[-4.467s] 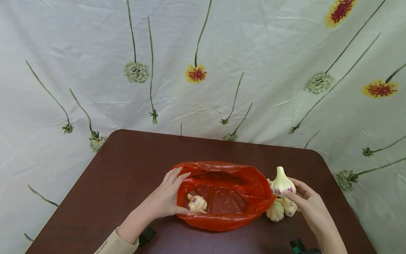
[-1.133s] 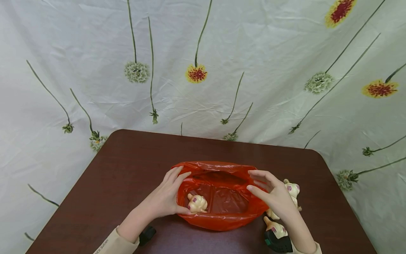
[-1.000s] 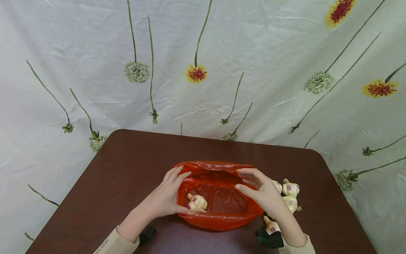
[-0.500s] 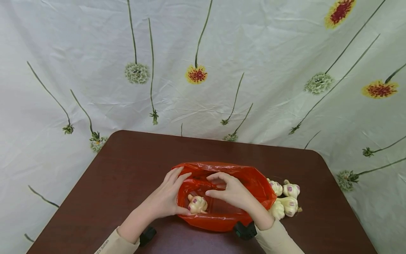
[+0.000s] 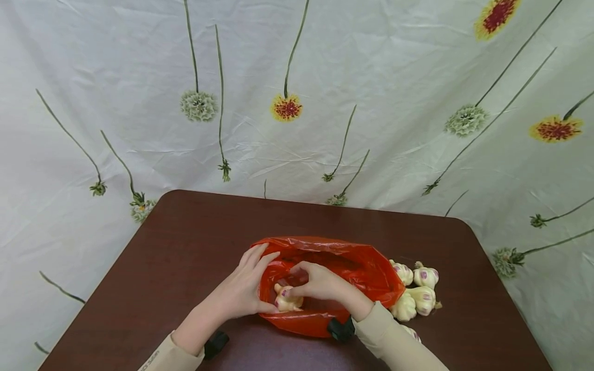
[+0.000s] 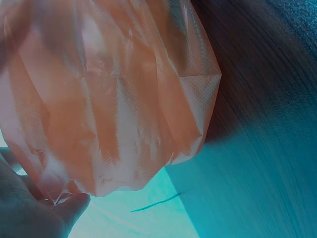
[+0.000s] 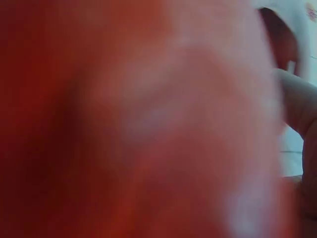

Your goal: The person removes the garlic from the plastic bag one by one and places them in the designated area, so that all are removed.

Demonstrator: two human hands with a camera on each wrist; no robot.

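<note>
A red plastic bag (image 5: 380, 275) stands on the table with its mouth spread wide. My left hand (image 5: 241, 291) grips the bag's left rim; in the left wrist view its thumb and fingers pinch the plastic. One garlic bulb (image 5: 284, 303), cream with purple patches, lies inside at the left end. My right hand (image 5: 320, 282) reaches into the bag with fingers spread from the thumb. Its thumb overlaps the top of that bulb, and the fingertips are just above and behind it. Red plastic blurs most of the right wrist view.
Several more garlic bulbs (image 5: 423, 300) lie on the brown table (image 5: 209, 226) right of the bag, one partly behind the right sleeve (image 5: 390, 335). A flowered white cloth (image 5: 394, 77) hangs behind the table's far edge.
Earlier my right hand held a garlic bulb right of the bag; that bulb has been let go. The right hand has since moved left, into the bag. My left hand has stayed on the rim.
</note>
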